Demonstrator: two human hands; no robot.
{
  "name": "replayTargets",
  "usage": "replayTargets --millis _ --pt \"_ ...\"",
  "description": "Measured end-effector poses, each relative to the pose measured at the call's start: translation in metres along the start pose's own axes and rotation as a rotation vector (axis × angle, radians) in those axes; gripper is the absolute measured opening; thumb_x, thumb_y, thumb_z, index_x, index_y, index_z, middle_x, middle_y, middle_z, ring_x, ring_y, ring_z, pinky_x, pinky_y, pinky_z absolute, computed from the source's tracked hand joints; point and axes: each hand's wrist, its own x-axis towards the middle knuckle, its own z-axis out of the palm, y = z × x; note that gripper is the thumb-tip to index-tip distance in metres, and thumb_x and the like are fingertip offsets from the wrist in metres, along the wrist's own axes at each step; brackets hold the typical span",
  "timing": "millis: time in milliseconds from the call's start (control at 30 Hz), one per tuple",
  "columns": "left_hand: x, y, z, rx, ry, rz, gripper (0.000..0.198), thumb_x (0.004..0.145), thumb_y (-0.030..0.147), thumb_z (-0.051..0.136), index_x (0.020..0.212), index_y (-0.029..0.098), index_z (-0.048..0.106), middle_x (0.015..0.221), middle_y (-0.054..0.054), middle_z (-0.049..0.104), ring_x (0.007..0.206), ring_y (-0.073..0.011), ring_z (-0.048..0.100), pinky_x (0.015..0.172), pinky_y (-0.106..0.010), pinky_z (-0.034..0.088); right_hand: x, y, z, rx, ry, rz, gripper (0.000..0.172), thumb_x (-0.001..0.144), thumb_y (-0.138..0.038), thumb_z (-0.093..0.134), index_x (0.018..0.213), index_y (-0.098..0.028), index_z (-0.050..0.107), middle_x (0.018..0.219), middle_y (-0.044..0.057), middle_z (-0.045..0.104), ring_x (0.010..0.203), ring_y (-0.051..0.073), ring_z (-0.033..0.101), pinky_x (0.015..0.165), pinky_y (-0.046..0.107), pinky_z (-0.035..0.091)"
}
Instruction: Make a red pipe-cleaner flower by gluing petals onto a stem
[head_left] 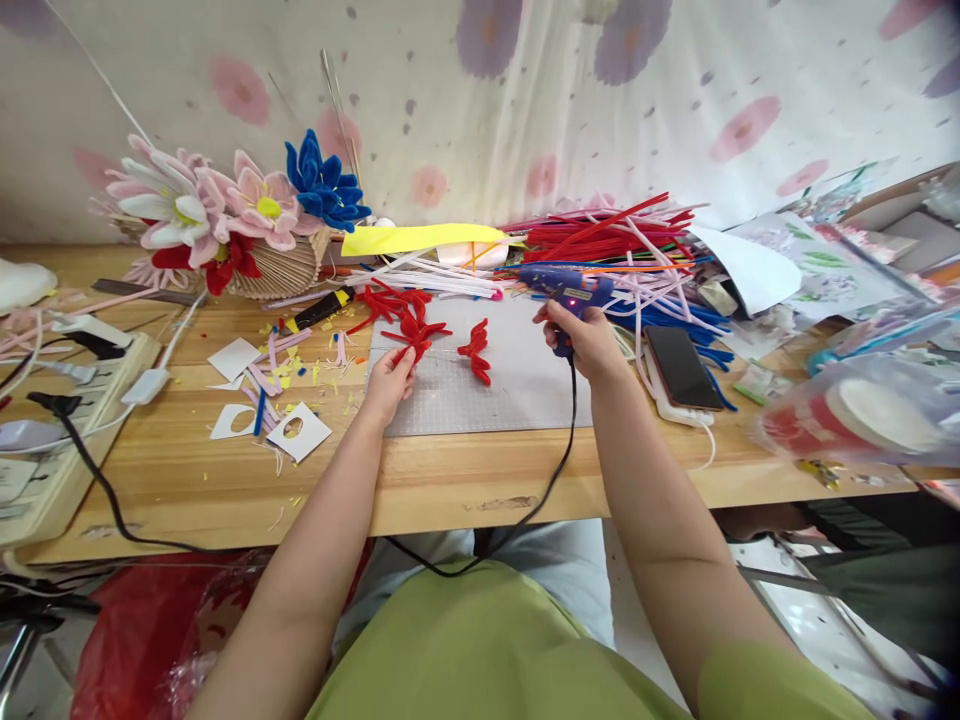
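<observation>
My right hand is closed around the grip of a blue glue gun, whose black cord drops over the table's front edge. My left hand pinches a red pipe-cleaner petal piece on the grey cutting mat. A separate cluster of red petals lies on the mat between my hands. More red petals lie at the mat's far left corner.
Finished pink, white and blue pipe-cleaner flowers stand in a holder at back left. A heap of coloured pipe cleaners lies behind the gun. A phone lies right of the mat, a power strip far left, and paper scraps left.
</observation>
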Motion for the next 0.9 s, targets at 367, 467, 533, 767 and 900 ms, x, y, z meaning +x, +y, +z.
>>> replayTargets --millis 367,467,533,767,900 --pt "-0.002 -0.001 0.0 0.017 -0.03 -0.09 0.027 0.069 0.032 0.071 0.069 0.016 0.05 0.048 0.008 0.042 0.034 -0.001 0.027 0.032 -0.015 0.018 -0.018 -0.002 0.039 -0.258 -0.352 0.181 0.047 0.062 -0.06 0.07 0.071 -0.015 0.06 0.051 -0.002 0.049 0.046 0.008 0.041 0.044 0.025 0.03" --pt "-0.002 0.0 0.0 0.028 -0.039 -0.089 0.027 0.068 0.032 0.072 0.068 0.016 0.05 0.049 0.008 0.042 0.034 -0.0008 0.027 0.032 -0.015 0.018 -0.019 -0.004 0.039 -0.277 -0.353 0.188 0.046 0.062 -0.059 0.071 0.074 -0.016 0.061 0.052 -0.003 0.049 0.047 0.008 0.041 0.045 0.025 0.032" --pt "-0.003 0.001 0.0 0.029 -0.047 -0.093 0.027 0.068 0.031 0.072 0.067 0.016 0.05 0.049 0.008 0.042 0.035 -0.0007 0.027 0.032 -0.015 0.018 -0.019 -0.004 0.039 -0.285 -0.357 0.187 0.045 0.061 -0.058 0.071 0.074 -0.016 0.062 0.052 -0.003 0.049 0.048 0.009 0.041 0.046 0.025 0.032" --pt "-0.003 0.004 0.0 0.004 -0.068 -0.138 0.024 0.068 0.028 0.071 0.066 0.016 0.05 0.049 0.007 0.042 0.034 -0.0008 0.026 0.032 -0.015 0.016 -0.015 0.003 0.043 -0.318 -0.331 0.148 0.046 0.059 -0.058 0.072 0.077 -0.016 0.064 0.052 -0.003 0.048 0.05 0.009 0.041 0.047 0.025 0.032" --pt "-0.003 0.005 -0.001 -0.001 -0.075 -0.148 0.021 0.069 0.025 0.068 0.066 0.015 0.05 0.049 0.007 0.042 0.034 -0.0012 0.026 0.032 -0.015 0.016 -0.013 0.002 0.044 -0.321 -0.348 0.132 0.047 0.059 -0.058 0.072 0.079 -0.016 0.065 0.052 -0.004 0.046 0.051 0.009 0.039 0.049 0.025 0.031"
